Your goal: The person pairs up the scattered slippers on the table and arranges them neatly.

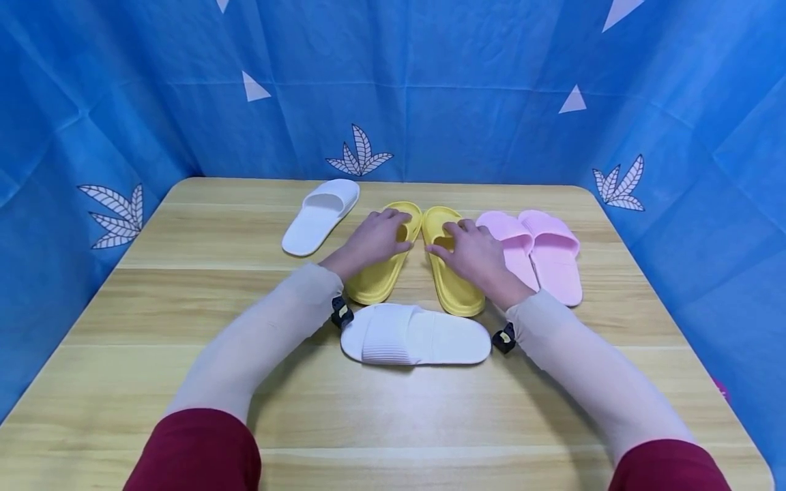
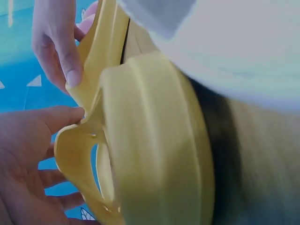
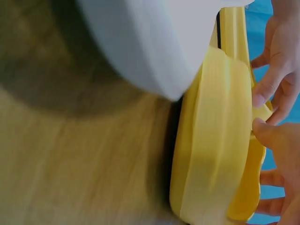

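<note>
Two yellow slippers stand side by side mid-table, toes close together and heels spread. My left hand (image 1: 379, 236) grips the left yellow slipper (image 1: 373, 284) at its strap, thumb on the inner side and fingers across from it. Likewise, my right hand (image 1: 475, 254) holds the strap of the right yellow slipper (image 1: 462, 294). Both straps are partly hidden under the hands in the head view. In the left wrist view, the thumb touches the strap edge of the yellow slipper (image 2: 154, 131). The right wrist view shows the other yellow slipper's heel (image 3: 218, 126) up close.
A white slipper (image 1: 454, 337) lies crosswise just in front of the yellow heels. Another white slipper (image 1: 310, 230) lies at the back left. Two pink slippers (image 1: 555, 271) sit together on the right, beside my right hand. A blue curtain (image 1: 405, 82) hangs behind the wooden table (image 1: 393, 423).
</note>
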Action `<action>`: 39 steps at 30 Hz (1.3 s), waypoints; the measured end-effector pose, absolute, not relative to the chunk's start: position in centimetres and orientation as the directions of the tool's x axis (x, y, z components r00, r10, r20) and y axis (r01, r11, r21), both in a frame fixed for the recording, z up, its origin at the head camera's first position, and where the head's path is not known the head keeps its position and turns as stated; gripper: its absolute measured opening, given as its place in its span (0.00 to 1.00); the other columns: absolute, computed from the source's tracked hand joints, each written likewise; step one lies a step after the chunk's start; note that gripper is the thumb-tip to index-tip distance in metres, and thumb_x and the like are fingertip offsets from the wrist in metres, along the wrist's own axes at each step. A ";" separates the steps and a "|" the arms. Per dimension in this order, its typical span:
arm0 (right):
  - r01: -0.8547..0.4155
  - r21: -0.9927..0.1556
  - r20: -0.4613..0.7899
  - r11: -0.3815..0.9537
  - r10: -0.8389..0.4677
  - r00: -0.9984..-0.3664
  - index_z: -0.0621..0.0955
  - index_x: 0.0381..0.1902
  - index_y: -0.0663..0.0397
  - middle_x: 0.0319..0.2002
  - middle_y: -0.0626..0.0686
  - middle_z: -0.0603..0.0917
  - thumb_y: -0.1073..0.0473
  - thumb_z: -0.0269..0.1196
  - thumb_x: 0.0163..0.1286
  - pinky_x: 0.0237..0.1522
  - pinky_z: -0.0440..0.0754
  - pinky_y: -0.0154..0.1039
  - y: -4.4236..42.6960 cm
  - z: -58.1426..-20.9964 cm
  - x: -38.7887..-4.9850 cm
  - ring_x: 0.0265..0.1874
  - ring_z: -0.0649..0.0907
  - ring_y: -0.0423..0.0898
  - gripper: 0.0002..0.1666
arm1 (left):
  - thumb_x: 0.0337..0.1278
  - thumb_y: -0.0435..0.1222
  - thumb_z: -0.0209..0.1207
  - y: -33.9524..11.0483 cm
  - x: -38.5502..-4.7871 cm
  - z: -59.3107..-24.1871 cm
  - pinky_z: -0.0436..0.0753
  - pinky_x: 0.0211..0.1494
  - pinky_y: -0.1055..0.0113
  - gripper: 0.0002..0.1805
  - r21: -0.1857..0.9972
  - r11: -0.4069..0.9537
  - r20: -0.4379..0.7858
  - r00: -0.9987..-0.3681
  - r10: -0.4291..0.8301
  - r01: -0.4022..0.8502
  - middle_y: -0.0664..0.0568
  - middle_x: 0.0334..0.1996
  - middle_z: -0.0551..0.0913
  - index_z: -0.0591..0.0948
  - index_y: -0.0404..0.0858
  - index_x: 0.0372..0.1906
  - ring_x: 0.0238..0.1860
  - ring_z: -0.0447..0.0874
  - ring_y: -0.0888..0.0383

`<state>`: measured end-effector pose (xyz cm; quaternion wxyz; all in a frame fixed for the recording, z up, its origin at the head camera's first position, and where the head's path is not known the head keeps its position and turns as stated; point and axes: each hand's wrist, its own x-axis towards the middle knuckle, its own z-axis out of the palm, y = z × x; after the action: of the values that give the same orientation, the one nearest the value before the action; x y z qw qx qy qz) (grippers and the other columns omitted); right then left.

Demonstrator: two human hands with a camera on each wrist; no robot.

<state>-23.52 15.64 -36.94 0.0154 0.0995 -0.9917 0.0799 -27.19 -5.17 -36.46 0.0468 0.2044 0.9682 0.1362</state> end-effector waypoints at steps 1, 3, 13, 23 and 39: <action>-0.201 -0.160 0.049 0.966 -0.196 -0.979 0.72 0.68 0.47 0.63 0.61 0.72 0.25 0.52 0.66 0.44 0.80 0.60 15.7 -36.9 -23.5 0.55 0.75 0.65 0.44 | 0.62 0.53 0.61 -5.1 -27.0 -36.5 0.66 0.69 0.49 0.36 0.286 0.879 -0.035 -0.913 0.406 0.380 0.46 0.69 0.66 0.66 0.45 0.72 0.66 0.66 0.41; -0.202 -0.169 0.051 0.965 -0.197 -0.979 0.72 0.68 0.48 0.64 0.60 0.72 0.26 0.52 0.67 0.46 0.79 0.60 15.8 -36.9 -23.5 0.56 0.75 0.65 0.43 | 0.63 0.54 0.60 -5.0 -26.8 -36.4 0.66 0.69 0.50 0.37 0.286 0.881 -0.041 -0.913 0.405 0.378 0.46 0.70 0.65 0.65 0.45 0.73 0.67 0.66 0.42; -0.217 -0.221 0.067 0.951 -0.207 -0.976 0.73 0.66 0.50 0.64 0.61 0.73 0.32 0.54 0.70 0.53 0.76 0.59 16.2 -36.7 -23.2 0.56 0.75 0.64 0.38 | 0.64 0.55 0.59 -4.8 -25.2 -36.0 0.67 0.69 0.51 0.39 0.247 0.864 -0.060 -0.883 0.466 0.439 0.44 0.70 0.65 0.62 0.43 0.74 0.67 0.67 0.44; -0.284 -0.240 0.125 0.928 -0.260 -0.957 0.74 0.65 0.52 0.64 0.61 0.73 0.35 0.56 0.71 0.56 0.75 0.59 16.8 -37.1 -22.8 0.57 0.76 0.64 0.35 | 0.66 0.55 0.56 -5.6 -24.9 -36.5 0.60 0.73 0.51 0.41 0.186 0.837 -0.052 -0.846 0.531 0.514 0.45 0.73 0.62 0.57 0.43 0.76 0.71 0.61 0.44; -0.322 -0.308 0.129 0.895 -0.296 -0.947 0.75 0.64 0.56 0.64 0.63 0.72 0.45 0.61 0.71 0.63 0.70 0.57 17.6 -37.0 -23.0 0.60 0.74 0.63 0.30 | 0.66 0.56 0.55 -5.3 -25.6 -37.1 0.56 0.75 0.53 0.42 0.194 0.800 -0.021 -0.813 0.582 0.568 0.45 0.73 0.61 0.55 0.43 0.77 0.71 0.60 0.42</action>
<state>-22.97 17.62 -36.99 0.0393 0.1587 -0.9727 0.1646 -25.61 -5.31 -37.08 0.0395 0.3033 0.9478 0.0896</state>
